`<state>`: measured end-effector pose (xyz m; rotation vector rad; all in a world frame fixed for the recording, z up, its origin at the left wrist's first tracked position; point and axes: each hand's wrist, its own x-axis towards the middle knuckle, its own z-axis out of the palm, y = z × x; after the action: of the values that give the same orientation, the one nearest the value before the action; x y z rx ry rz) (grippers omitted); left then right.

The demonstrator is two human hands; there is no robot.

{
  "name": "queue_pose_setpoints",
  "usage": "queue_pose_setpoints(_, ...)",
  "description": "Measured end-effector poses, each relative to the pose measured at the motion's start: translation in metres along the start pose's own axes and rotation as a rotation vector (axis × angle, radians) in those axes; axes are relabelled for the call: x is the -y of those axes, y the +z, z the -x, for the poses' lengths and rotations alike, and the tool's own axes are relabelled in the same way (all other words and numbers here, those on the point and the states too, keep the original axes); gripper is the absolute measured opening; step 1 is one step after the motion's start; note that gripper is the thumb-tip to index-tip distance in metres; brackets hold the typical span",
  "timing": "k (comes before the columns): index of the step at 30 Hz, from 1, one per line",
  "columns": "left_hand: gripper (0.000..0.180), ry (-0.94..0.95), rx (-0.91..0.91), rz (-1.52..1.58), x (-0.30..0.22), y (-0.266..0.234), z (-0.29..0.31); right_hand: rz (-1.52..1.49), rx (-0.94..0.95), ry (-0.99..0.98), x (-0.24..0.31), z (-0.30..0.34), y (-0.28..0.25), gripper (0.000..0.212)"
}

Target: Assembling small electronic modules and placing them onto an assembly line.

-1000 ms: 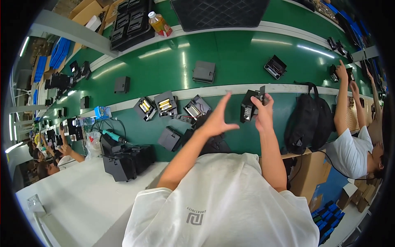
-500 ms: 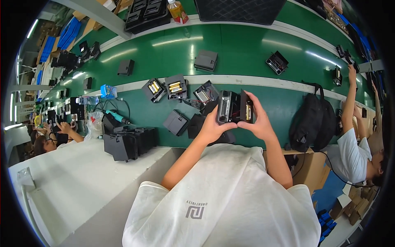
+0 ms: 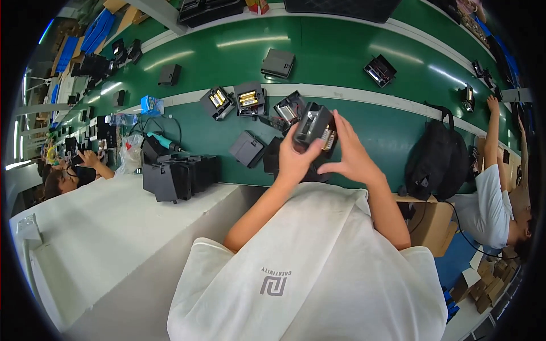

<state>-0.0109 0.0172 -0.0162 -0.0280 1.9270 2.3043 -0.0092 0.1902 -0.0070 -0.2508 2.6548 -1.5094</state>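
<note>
My left hand (image 3: 294, 158) is closed round a black battery box (image 3: 314, 120), its thumb across the near side. The box is tilted and metallic cells show at its lower right. Close against its right side is my right hand (image 3: 355, 152), fingers stretched out and thumb apart; whether the fingertips touch the box I cannot tell. Behind the left hand lies an opened black box (image 3: 289, 108). Two more opened boxes with gold-coloured batteries, one box (image 3: 249, 98) and another box (image 3: 217, 102), are farther left. A closed black box (image 3: 248, 149) rests left of my hand.
A black backpack (image 3: 435, 153) sits on the right of the green bench (image 3: 375, 136). Stacked black boxes (image 3: 181, 177) and a teal power screwdriver (image 3: 164, 141) are at left. More boxes (image 3: 278, 62) lie beyond the white rail (image 3: 341, 92). Co-workers sit at both sides.
The box has turned and moved slightly up and left in my left hand. My right hand has loosened from its side, with the fingers straightening. The whole view has shifted a little.
</note>
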Motion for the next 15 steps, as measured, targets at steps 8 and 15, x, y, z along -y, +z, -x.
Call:
queue_pose_setpoints(8, 0.050, -0.359, -0.204, 0.022, 0.016, -0.051, 0.005, 0.268, 0.378, 0.241, -0.058, 0.044, 0.047, 0.047)
queue_pose_setpoints(15, 0.044, -0.378, -0.277, 0.218, 0.014, -0.050, 0.019, 0.414, 0.177, 0.049, -0.078, 0.046, 0.077, 0.021)
